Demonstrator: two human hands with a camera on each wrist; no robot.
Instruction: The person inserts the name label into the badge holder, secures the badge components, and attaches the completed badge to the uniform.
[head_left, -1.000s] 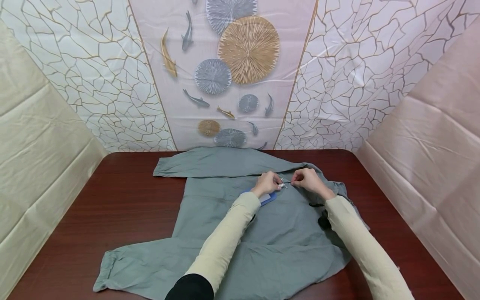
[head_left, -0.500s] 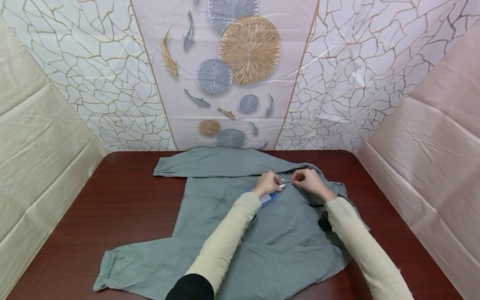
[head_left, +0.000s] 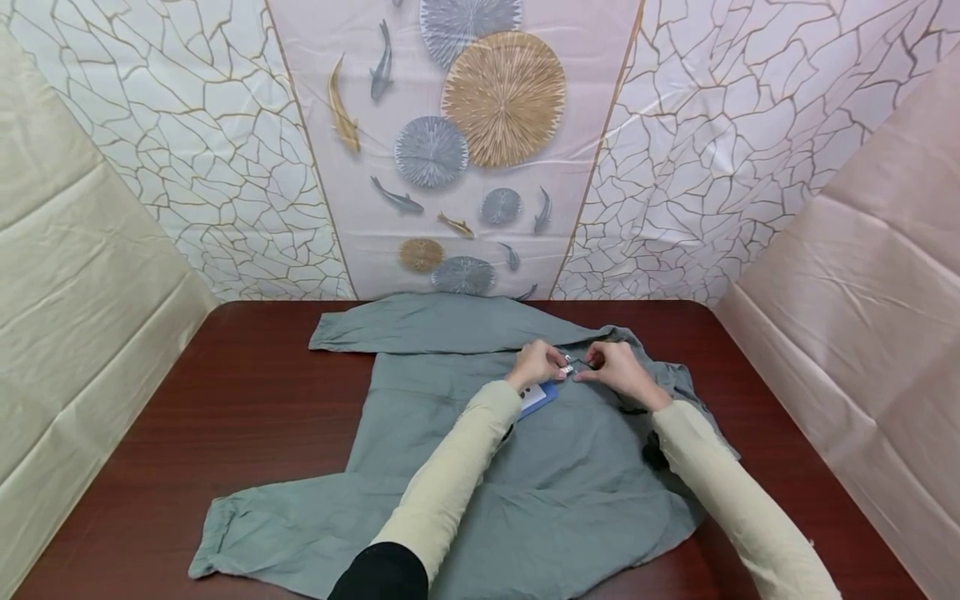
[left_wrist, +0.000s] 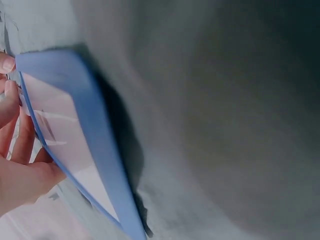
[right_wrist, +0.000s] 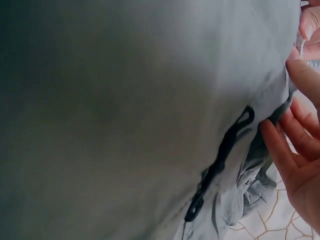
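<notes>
A grey-green long-sleeved shirt (head_left: 416, 417) lies spread on the table, its sleeves pointing left. My left hand (head_left: 534, 367) pinches the small silvery clip (head_left: 567, 370) of a blue badge holder (left_wrist: 92, 110). This holder, with a white card in it, hangs below the fingers over the cloth. Close by on the right, my right hand (head_left: 621, 371) pinches a fold of the shirt's cloth beside the clip, thumb and fingers slightly spread along it. Whether the clip bites the cloth is too small to tell.
The dark red-brown table (head_left: 262, 408) shows around the shirt. A black looped pull (right_wrist: 217, 165) lies on the cloth near the right hand. Patterned fabric (head_left: 420, 208) hangs at the back, and cream cloth panels (head_left: 840, 267) stand on both sides.
My right hand's thumb has moved left and down to the clip, and its fingers have spread apart. The left hand stays nearly in place; more of the badge's white card shows.
</notes>
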